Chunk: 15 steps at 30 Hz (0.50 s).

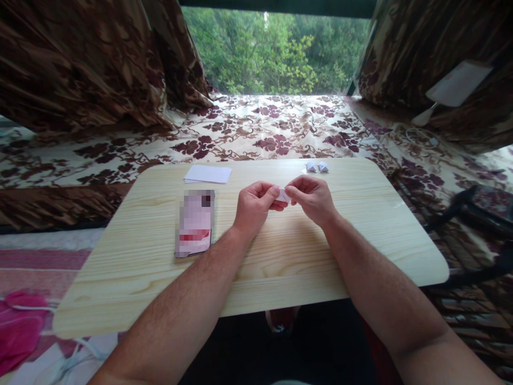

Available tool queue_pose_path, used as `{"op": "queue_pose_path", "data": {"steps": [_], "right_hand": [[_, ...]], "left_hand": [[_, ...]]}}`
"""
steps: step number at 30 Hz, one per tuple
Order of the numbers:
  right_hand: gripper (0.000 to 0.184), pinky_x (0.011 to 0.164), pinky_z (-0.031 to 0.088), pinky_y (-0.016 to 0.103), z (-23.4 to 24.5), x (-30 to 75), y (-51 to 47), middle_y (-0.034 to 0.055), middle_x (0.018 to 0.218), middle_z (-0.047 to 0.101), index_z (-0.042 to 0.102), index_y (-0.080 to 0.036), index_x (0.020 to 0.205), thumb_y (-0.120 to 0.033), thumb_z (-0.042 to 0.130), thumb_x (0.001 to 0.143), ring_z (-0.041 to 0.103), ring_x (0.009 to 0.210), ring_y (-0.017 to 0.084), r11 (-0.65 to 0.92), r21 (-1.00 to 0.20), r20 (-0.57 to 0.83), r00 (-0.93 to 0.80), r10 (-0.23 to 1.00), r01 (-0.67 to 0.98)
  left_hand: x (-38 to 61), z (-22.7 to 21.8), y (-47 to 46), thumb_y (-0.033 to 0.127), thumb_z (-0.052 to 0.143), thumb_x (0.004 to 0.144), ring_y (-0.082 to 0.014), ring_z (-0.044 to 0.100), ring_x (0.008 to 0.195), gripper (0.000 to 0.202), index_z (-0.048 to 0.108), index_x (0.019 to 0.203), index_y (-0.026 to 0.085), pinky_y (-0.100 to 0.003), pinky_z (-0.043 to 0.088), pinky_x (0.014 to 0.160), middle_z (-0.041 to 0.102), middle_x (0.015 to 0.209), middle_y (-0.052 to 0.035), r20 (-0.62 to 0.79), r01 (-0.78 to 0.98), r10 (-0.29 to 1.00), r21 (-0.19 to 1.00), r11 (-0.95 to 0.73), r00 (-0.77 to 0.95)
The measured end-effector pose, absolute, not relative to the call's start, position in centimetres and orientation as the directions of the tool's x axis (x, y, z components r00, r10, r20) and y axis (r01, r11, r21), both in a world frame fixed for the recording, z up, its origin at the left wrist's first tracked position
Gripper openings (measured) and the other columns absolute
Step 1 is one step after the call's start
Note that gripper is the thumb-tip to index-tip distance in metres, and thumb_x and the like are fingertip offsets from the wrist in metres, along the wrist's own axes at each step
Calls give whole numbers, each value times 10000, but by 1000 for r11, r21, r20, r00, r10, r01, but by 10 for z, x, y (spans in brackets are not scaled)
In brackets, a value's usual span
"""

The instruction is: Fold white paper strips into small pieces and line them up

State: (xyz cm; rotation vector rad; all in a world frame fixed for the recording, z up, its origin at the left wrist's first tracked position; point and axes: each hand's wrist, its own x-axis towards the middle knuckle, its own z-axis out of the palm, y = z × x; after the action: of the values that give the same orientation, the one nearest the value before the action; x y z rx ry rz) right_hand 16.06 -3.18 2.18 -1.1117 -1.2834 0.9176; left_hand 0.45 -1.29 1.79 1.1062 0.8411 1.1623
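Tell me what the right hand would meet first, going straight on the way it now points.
Beyond the small white paper both hands pinch, most likely the left hand: the right hand points leftward toward it, though depth is uncertain in this single view.

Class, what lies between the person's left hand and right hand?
In the head view, a small folded white paper lies between the left hand and right hand, held by both.
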Motion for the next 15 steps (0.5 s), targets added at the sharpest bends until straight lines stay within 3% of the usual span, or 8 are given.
{"op": "queue_pose_path", "data": {"steps": [15], "right_hand": [[213, 464, 402, 233, 22, 158, -32, -17, 556, 618, 649, -168, 698, -353, 723, 773, 519, 483, 96, 230, -966, 243, 110, 964, 121]], "left_hand": [[6, 19, -15, 429, 797, 713, -184, 699, 569, 327, 680, 776, 130, -280, 572, 533, 706, 657, -44, 44, -233, 978, 973, 4, 203]]}}
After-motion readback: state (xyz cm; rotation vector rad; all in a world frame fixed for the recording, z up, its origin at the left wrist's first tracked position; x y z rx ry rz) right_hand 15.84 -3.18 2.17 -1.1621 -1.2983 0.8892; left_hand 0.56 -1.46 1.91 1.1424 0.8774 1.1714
